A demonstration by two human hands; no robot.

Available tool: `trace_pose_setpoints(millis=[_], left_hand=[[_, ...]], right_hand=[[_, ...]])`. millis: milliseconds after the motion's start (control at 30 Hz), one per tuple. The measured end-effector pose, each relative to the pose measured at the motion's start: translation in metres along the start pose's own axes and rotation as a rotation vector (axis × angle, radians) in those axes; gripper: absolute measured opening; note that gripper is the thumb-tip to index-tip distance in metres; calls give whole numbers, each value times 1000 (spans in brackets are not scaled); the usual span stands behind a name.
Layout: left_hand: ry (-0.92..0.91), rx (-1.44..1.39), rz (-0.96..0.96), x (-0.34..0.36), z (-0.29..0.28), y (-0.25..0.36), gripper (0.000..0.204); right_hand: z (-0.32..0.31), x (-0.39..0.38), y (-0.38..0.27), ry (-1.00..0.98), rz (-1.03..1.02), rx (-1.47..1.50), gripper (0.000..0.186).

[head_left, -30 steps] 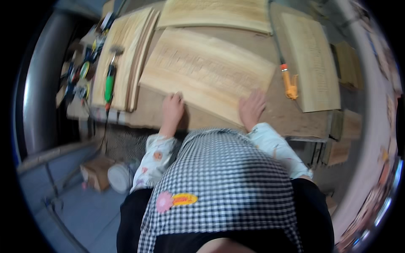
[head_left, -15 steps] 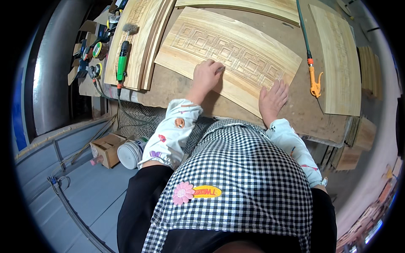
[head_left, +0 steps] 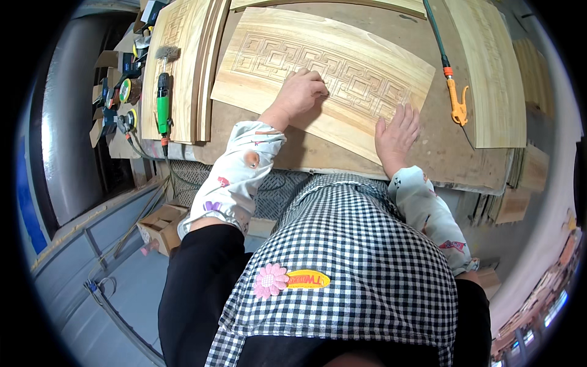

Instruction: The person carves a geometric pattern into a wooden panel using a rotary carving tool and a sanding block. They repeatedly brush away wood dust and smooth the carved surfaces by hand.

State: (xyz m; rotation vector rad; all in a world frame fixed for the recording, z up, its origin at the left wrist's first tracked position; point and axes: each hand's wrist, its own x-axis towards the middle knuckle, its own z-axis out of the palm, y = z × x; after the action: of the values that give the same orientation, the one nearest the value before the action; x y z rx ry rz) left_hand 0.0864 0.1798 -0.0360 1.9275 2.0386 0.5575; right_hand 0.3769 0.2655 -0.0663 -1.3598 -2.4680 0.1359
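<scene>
A pale wooden board (head_left: 373,54) with a carved geometric band lies at a slant on the worktable. My left hand (head_left: 298,93) is on the carving near the middle, fingers curled; whatever may be between them is too hidden to name. My right hand (head_left: 396,133) lies at the board's lower right end, fingers stretched out and spread. A green power tool (head_left: 163,107) with a wire brush head rests on stacked boards (head_left: 180,43) at left. An orange air gun (head_left: 457,107) on a green hose lies right of the carved board.
Another board (head_left: 494,73) lies at the right table edge (head_left: 489,171), with more stacked wood (head_left: 532,177) beyond. Tools and tape rolls (head_left: 128,90) crowd the left end. Below stand a cardboard box (head_left: 160,229) and a metal frame (head_left: 122,318).
My left hand has moved from the board's near edge up onto the carving, climbing slightly further in the last half second. My right hand stays near the right end.
</scene>
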Motion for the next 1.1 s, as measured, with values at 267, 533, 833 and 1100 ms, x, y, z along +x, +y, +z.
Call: trace_pose_setpoints(millis=[267, 533, 833, 1100], left_hand=[[34, -8, 67, -2, -11, -10, 7], [-17, -102, 210, 17, -6, 20, 6], [-44, -15, 359, 30, -1, 27, 11], [-8, -161, 311, 31, 26, 63, 12]], right_hand=[[-3, 1, 0, 18, -1, -4, 63], [-2, -5, 0, 14, 35, 2, 62], [-1, 1, 1, 35, 48, 29, 59], [-1, -2, 0, 42, 52, -12, 54]])
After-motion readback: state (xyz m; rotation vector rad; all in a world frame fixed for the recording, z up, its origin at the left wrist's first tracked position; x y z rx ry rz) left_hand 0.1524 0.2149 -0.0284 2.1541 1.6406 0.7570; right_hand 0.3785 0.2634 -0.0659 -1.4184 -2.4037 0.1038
